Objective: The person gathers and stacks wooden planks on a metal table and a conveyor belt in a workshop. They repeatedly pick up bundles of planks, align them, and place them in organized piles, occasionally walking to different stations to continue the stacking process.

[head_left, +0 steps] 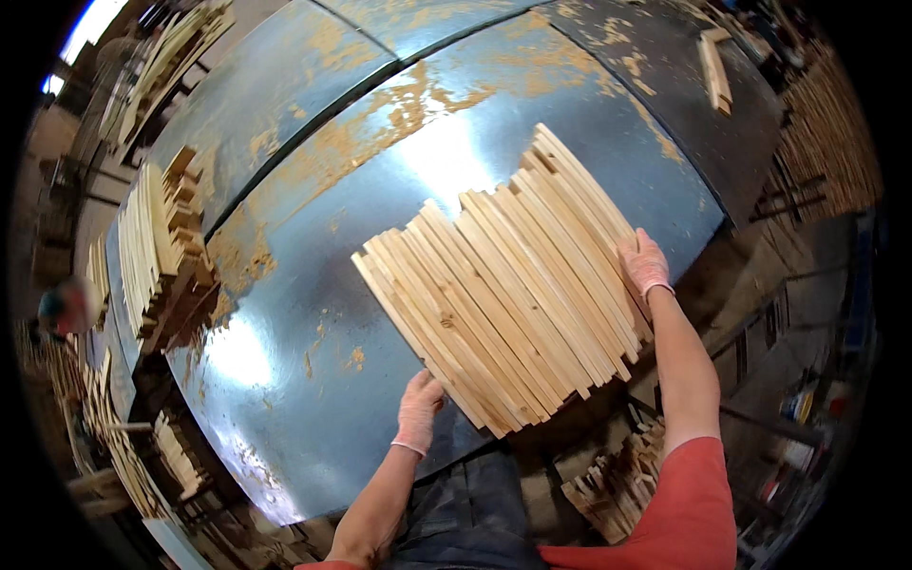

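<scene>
A row of light wooden strips (503, 294) lies side by side on the metal table (313, 285), with uneven ends at the far and near sides. The near ends stick out over the table's front edge. My left hand (420, 407), in a thin pale glove, is curled against the outermost strip on the left, close to its near end. On the opposite side my right hand (646, 261), gloved the same way, grips the right edge of the row, about midway along. Its fingertips are partly hidden.
Sawdust (408, 104) is scattered over the far tabletop. Stacked strips (147, 247) stand on the left beside wooden blocks (185, 218). A short wood piece (714, 71) lies at the far right. More wood pieces (622, 484) sit below the front edge. Another person (68, 309) is at the far left.
</scene>
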`<state>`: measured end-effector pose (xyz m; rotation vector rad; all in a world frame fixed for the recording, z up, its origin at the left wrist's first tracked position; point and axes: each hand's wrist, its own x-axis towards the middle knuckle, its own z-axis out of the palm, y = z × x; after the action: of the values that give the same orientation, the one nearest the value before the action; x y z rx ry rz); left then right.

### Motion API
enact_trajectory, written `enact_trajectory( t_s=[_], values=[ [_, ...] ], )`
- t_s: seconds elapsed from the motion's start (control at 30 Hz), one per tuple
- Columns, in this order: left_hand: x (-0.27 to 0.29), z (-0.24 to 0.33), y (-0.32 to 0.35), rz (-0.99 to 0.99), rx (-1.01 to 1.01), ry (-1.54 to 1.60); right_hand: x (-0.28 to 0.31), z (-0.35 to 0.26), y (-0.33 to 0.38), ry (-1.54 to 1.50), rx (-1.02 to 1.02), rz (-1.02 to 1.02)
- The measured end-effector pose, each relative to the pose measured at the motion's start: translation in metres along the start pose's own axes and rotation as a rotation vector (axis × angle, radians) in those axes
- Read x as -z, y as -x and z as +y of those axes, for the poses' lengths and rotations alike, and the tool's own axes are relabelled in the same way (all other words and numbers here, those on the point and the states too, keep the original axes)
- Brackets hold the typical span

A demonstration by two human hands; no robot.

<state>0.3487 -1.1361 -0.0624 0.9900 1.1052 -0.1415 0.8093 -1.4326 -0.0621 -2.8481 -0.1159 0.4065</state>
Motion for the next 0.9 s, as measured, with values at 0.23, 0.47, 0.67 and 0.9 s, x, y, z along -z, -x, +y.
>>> enact_trajectory(
  t_s=[0.23, 0.47, 0.67, 0.9],
  values=[
    [-0.032, -0.021, 0.007, 0.058, -0.123, -0.134, -0.031, -0.023, -0.031, -0.005, -0.07, 0.036],
    [-0.011, -0.027, 0.01, 0.304, -0.095, -0.355, -0.042, -0.038, 0.006, -0.288, -0.004, 0.024],
    [0.12, -0.05, 0.043, 0.396, -0.012, -0.285, -0.09, -0.108, 0.117, -0.199, 0.098, -0.055],
    [0.283, -0.087, 0.102, 0.578, 0.043, -0.228, -0.131, -0.23, 0.274, -0.157, 0.233, -0.152]
  ],
)
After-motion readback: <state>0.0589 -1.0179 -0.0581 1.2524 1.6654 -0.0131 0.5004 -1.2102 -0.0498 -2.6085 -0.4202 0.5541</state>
